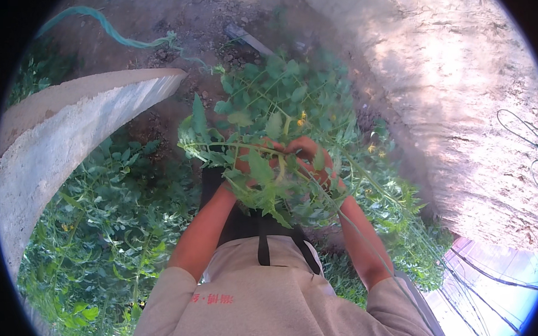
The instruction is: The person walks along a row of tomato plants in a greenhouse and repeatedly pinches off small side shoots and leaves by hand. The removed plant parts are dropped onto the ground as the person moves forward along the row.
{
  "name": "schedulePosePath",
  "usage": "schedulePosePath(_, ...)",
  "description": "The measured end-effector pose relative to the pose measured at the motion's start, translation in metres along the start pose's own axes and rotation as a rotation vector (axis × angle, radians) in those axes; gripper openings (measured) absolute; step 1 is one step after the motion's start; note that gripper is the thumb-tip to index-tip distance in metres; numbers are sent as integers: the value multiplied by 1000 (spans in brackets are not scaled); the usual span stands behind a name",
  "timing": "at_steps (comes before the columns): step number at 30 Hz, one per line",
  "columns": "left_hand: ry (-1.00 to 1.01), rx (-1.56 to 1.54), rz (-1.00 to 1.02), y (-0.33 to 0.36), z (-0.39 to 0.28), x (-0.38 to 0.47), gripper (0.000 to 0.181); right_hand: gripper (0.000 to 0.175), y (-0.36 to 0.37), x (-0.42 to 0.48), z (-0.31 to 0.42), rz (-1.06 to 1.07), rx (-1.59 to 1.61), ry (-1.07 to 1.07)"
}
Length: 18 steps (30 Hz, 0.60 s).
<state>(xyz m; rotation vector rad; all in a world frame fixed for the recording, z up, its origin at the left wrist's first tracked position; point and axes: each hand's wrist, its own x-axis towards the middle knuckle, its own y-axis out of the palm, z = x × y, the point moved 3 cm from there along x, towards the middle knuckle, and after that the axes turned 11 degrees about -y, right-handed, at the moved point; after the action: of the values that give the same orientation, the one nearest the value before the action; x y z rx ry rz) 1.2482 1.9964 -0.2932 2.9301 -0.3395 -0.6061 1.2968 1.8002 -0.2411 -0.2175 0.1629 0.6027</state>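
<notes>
A leafy tomato stem runs across in front of me at waist height. My left hand is closed around it, partly hidden by leaves. My right hand meets the left one, its thumb and fingertips pinched on the stem. Thin green twine passes by my right hand and slants down past my right arm; whether the fingers hold it is hidden. Just beyond the hands, yellow flowers hang among the leaves of the tomato plant.
A pale concrete post leans in from the left. To the right rises a rough earthen wall. More tomato plants crowd the lower left. Twisted teal rope and a flat strip lie ahead near the soil. Several strings stretch at lower right.
</notes>
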Motion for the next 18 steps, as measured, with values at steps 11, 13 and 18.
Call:
schedulePosePath(11,-132,-350,79,5,22,3,27,22,2,2,17,-181,-348,-137)
schedulePosePath(13,-147,-316,81,3,14,4,27,25,-4,-5,14,-178,-313,-40)
schedulePosePath(18,-156,-271,120,4,8,3,27,27,-11,-21,-48,-207,-135,171)
